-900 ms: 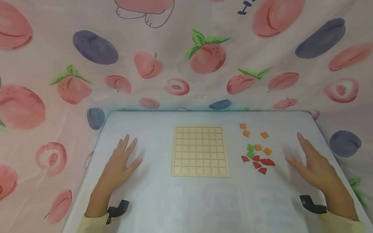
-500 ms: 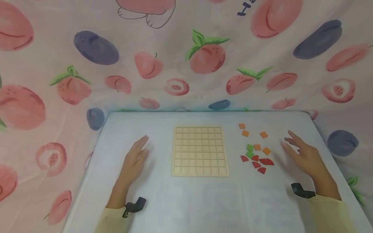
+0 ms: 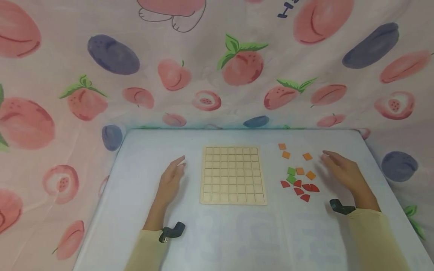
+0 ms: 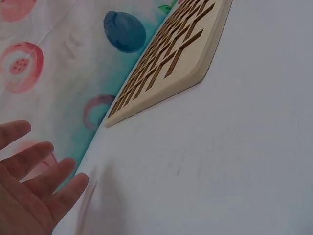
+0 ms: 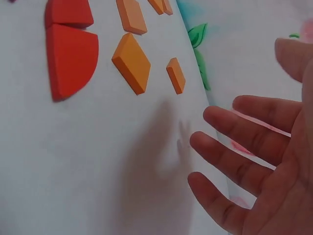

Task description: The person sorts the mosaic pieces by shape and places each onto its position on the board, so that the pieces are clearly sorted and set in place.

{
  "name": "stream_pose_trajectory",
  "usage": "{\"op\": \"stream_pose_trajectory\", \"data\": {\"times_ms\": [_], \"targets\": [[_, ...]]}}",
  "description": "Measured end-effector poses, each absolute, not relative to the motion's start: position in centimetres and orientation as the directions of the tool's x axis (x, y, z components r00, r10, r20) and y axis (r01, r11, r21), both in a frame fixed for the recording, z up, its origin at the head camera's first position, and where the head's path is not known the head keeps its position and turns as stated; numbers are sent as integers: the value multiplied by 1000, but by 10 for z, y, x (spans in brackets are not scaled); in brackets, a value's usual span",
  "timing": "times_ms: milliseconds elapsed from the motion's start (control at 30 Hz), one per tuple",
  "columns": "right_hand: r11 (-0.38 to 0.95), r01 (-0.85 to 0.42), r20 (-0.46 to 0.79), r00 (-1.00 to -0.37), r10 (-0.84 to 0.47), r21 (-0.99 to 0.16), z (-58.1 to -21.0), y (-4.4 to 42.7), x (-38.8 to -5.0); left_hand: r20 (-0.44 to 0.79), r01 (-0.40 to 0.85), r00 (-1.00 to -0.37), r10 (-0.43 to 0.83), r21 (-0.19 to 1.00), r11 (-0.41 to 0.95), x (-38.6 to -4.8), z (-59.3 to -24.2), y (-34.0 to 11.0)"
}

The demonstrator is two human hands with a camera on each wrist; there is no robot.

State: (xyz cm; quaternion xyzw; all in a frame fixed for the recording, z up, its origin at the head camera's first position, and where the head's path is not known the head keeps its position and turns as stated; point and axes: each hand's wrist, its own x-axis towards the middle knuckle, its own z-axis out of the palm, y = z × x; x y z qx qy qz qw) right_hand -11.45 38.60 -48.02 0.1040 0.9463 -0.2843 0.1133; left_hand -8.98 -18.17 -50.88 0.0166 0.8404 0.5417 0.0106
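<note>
Holding nothing: left hand [image 3: 170, 182], fingers loosely extended, pale square wooden grid board [image 3: 234, 175] at its right; right hand [image 3: 344, 173] likewise, fingers apart, orange square tiles [image 3: 307, 156], green square tiles [image 3: 291, 171], red quarter-round pieces [image 3: 314, 188] at its left

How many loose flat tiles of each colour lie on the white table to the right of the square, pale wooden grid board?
Orange square tiles: 5
Green square tiles: 2
Red quarter-circle tiles: 6
Total: 13
</note>
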Motion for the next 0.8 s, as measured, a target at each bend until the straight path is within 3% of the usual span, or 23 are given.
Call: {"op": "stream_pose_trajectory", "data": {"times_ms": [233, 333, 600, 800], "targets": [[787, 312, -344, -929, 136, -532, -485, 376, -132, -2, 10, -998, 56, 976, 217, -106, -519, -168], [785, 307, -341, -931, 131, -538, -489, 374, -138, -19, -8, -999, 51, 979, 205, -112, -525, -163], [770, 325, -398, -912, 101, -549, -497, 373, -148, -48, -34, -998, 29, 934, 356, -118, -534, -158], [788, 330, -452, -889, 74, -520, -498, 376, -153, 6, 39, -998, 68, 868, 495, -122, -540, -158]]}}
